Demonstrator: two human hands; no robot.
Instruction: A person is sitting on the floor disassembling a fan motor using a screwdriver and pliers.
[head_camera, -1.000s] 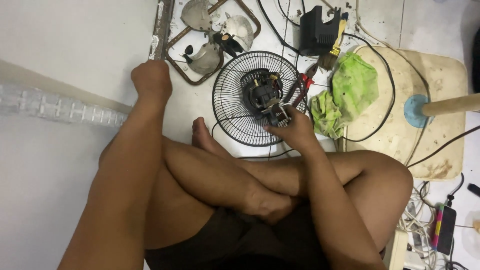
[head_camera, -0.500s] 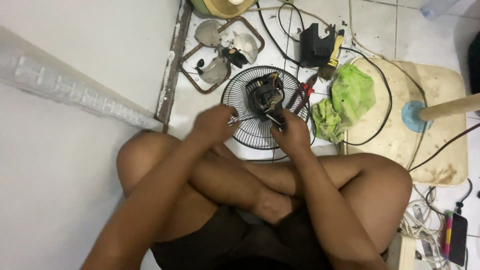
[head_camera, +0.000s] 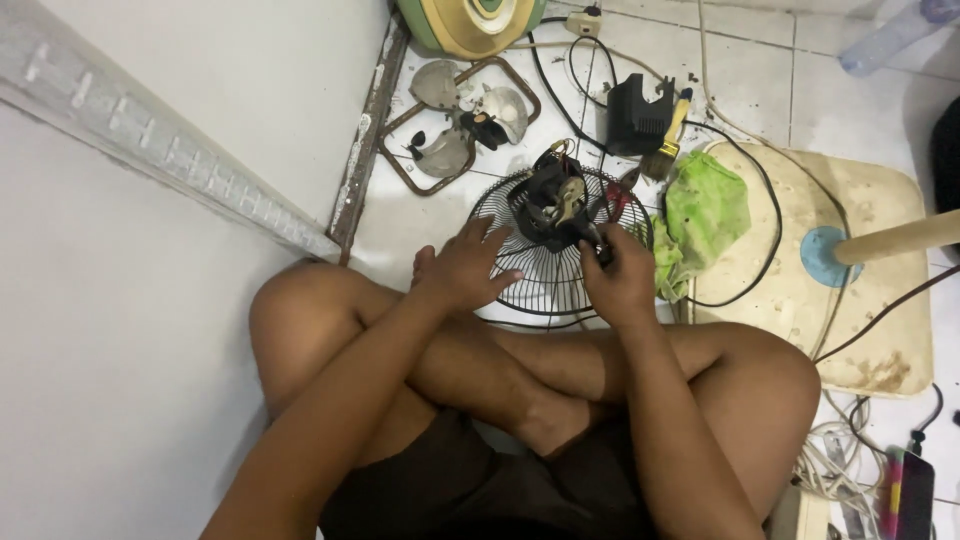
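I sit cross-legged on a tiled floor. A round black wire fan grille (head_camera: 548, 285) lies flat in front of my knees, with a black fan motor (head_camera: 553, 203) at its middle. My left hand (head_camera: 464, 265) rests on the grille's left side, fingers spread, holding nothing. My right hand (head_camera: 620, 274) is closed around a dark tool handle (head_camera: 592, 238) whose tip points at the motor. Whether the tip touches the motor is hidden.
A green cloth (head_camera: 704, 207) lies right of the grille, by a cream fan base (head_camera: 830, 270) with a pole. A black box (head_camera: 636, 113), a brush (head_camera: 665, 147), black cables, a rusty frame with fan parts (head_camera: 455, 125) and a white wall (head_camera: 150, 150) surround the spot.
My left hand came from the floor at the left onto the grille's left side. My right hand stayed at the motor. The view shifted downward.
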